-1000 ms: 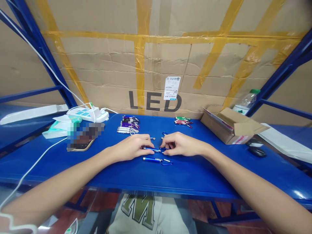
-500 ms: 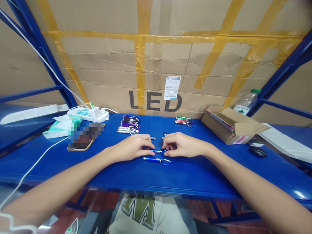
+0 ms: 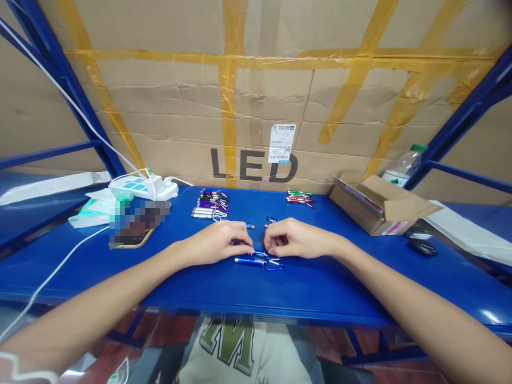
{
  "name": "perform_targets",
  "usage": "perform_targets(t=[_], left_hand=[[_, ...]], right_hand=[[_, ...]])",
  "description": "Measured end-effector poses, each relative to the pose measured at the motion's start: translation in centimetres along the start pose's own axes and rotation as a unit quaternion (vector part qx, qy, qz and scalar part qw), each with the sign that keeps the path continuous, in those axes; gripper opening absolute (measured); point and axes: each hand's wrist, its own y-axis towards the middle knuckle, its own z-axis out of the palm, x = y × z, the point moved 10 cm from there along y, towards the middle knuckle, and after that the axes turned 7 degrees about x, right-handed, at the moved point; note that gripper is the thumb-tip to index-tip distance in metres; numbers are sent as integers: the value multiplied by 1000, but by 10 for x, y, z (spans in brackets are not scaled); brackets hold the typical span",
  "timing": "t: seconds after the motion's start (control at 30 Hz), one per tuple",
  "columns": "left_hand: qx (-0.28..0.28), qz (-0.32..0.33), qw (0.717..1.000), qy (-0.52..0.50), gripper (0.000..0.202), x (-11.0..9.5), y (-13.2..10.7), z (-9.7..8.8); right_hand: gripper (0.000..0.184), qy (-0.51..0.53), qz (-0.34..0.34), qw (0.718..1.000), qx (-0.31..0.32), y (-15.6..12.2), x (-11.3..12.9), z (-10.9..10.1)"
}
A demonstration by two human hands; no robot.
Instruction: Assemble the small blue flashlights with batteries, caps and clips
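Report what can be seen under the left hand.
Part of a blue penlight shows just past the left hand; the hand covers its other end. Anything else beneath the palm is hidden and cannot be seen.

The place looked like a storeroom or small workshop. Blue metal posts (image 3: pixel 66 80) slanted at the upper left and upper right of the frame, beside a blue tabletop (image 3: pixel 192 290). Taped cardboard (image 3: pixel 176 117) with a shipping label (image 3: pixel 282 143) and "LED" print stood behind; a carton (image 3: pixel 394 210) sat at right.
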Motion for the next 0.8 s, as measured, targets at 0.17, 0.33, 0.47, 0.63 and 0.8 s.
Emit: perform_targets(t=[0.17, 0.33, 0.47, 0.63, 0.8], left_hand=[[-1, 2, 1000, -19, 33, 0, 0, -1], [-2, -15, 1000, -18, 30, 0, 0, -2], [-11, -15, 1000, -6, 32, -4, -1, -3], [-40, -11, 999, 15, 37, -6, -1, -9], [-143, 13, 988, 59, 40, -12, -6, -29]], right_hand=[[10, 2, 13, 1000, -2, -1, -2, 0], [11, 5, 18, 1000, -2, -2, -3, 0], [13, 7, 22, 1000, -6, -2, -3, -1], [22, -15, 39, 997, -70, -2, -8, -13], [22, -117, 58, 977, -169, -8, -12, -32]])
